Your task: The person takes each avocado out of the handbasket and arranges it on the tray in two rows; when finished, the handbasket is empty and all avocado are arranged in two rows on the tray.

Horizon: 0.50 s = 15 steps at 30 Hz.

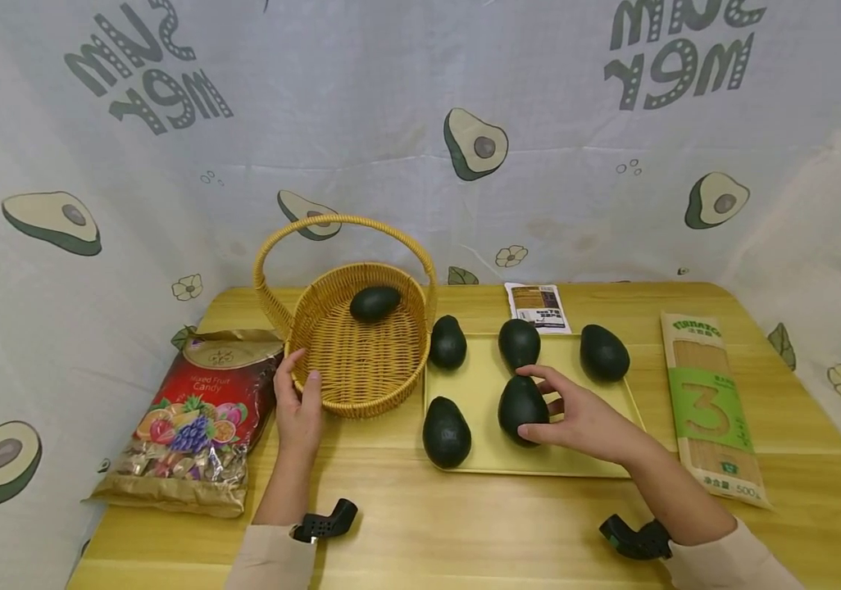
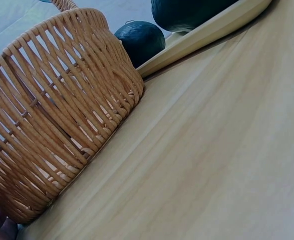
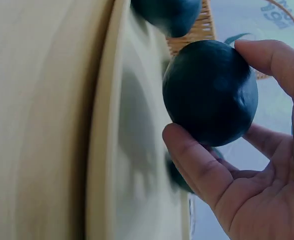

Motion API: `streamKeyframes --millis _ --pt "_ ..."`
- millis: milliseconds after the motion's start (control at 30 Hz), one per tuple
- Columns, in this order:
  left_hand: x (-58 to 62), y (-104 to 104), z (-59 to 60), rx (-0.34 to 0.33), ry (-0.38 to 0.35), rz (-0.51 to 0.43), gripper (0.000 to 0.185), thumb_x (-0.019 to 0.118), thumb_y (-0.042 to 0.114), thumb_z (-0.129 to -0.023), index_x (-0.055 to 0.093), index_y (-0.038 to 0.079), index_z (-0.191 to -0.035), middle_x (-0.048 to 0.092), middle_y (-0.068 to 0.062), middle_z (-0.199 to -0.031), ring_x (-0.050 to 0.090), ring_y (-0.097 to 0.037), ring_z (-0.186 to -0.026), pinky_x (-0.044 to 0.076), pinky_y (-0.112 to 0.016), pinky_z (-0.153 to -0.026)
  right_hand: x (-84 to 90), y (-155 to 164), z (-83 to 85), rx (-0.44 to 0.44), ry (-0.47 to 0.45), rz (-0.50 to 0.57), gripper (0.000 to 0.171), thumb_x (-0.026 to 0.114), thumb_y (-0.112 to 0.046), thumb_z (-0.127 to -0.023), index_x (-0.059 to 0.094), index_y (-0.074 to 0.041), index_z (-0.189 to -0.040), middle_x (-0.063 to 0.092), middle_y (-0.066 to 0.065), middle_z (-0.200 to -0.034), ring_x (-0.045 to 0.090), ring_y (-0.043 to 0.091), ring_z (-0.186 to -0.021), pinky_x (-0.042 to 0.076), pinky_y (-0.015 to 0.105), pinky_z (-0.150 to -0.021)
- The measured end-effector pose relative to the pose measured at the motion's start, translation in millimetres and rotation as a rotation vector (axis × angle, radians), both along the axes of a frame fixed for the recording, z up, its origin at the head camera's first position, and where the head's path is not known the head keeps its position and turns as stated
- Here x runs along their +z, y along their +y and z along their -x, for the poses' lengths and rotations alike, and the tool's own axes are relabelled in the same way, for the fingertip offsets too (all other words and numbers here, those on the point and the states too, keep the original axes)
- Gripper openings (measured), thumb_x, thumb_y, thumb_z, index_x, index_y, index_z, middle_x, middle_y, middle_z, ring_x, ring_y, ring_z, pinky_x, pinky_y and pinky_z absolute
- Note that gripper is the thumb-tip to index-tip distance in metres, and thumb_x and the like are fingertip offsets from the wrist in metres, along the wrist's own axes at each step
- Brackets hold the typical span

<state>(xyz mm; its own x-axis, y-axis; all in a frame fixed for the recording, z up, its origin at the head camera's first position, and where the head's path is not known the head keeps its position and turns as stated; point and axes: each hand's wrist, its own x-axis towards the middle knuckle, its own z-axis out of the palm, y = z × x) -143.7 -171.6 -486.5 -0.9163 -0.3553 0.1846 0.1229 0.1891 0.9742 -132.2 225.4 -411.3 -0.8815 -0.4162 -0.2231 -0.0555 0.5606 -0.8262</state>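
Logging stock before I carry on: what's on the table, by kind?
Avocados: 6, one in the right hand
Wicker basket: 1, left hand on it
Yellow tray: 1
Candy bag: 1
Pasta packet: 1
Small packet: 1
Total: 11

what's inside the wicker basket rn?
One dark avocado lies inside the wicker basket, toward the far side. The rest of the woven floor shows bare in the head view. The strip just behind the near wall is hidden. The left hand touches the rim.
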Motion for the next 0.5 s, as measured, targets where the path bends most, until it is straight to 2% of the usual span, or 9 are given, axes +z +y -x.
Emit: streamKeyframes --millis 267,500 --pt "0.2 0 0.3 -0.002 0.006 0.004 0.042 0.050 0.018 -0.105 0.045 0.012 -0.147 0.031 -0.012 -0.160 0.020 -0.030 -0.154 0.016 -0.059 -0.123 -6.7 10 -6.4 0.001 -0.073 -0.024 0.084 0.082 -0.029 -0.086 0.034 -0.015 -0.155 0.049 0.030 -0.138 0.067 0.027 -0.098 0.053 0.039 -0.074" --pt "2.1 0 -1.0 -0.005 -0.007 -0.001 0.044 0.050 0.019 -0.105 0.043 0.011 -0.148 0.029 -0.013 -0.162 0.019 -0.033 -0.155 0.016 -0.062 -0.123 -10.1 13 -9.5 0.030 -0.091 -0.043 0.081 0.082 -0.030 -0.085 0.038 -0.015 -0.152 0.056 0.025 -0.131 0.066 0.028 -0.104 0.054 0.039 -0.078"
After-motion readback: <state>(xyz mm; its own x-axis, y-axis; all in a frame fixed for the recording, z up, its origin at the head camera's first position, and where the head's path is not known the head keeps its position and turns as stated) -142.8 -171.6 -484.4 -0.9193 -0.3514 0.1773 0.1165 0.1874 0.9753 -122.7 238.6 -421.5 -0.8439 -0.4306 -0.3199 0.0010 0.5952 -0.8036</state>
